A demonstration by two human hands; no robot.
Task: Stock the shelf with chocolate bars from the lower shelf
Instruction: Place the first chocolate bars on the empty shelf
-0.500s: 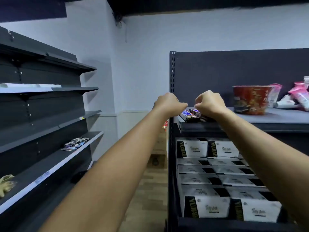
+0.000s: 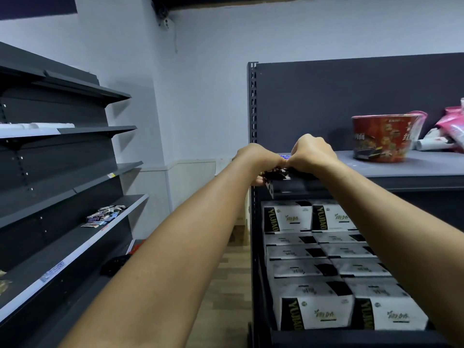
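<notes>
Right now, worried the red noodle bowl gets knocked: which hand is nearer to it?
Right. The right hand grips the chocolate bars at the shelf's left end, left of the red noodle bowl and apart from it; the left hand is further left.

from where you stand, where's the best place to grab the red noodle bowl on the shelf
Grip the noodle bowl around its side wall just under the rim, coming from the front left. It stands upright on the shelf and narrows toward its base, so a hold locks under the wider top. Pink packets lie close on its right; the left is open.
</notes>
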